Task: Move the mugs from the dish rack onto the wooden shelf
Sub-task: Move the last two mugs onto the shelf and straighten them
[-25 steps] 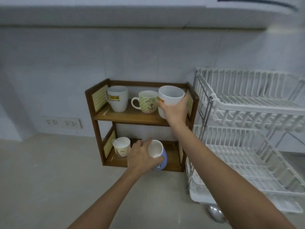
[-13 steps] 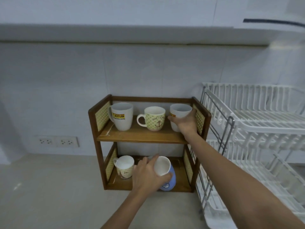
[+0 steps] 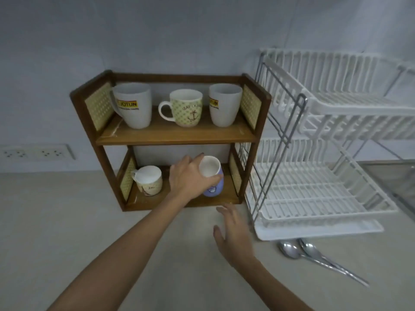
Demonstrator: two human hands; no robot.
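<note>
On the wooden shelf (image 3: 170, 136), left hand (image 3: 190, 179) fingers wrap, half-hiding, the blue mug (image 3: 213, 176); right hand (image 3: 234, 232) spread.

Overall exposure dim, flat, w/ cool grey-blue cast; no direct light source in view. Wall (image 3: 67, 41) evenly lit, darker toward upper corners. Soft shadow under upper board of wooden shelf (image 3: 175, 138); lower compartment noticeably darker. Faint shadow on counter (image 3: 45, 221) beside the shelf base. No hard glare; only small highlights on 2 spoons (image 3: 314, 254). Image soft throughout, fine detail smeared. Right hand (image 3: 233, 234) motion-blurred, edges indistinct; left hand (image 3: 188, 178) sharper. Wide-angle distortion evident: dish rack (image 3: 336, 122) wires bow & stretch toward right edge, shelf sides splay outward. Print on mugs partly legible only.
</note>
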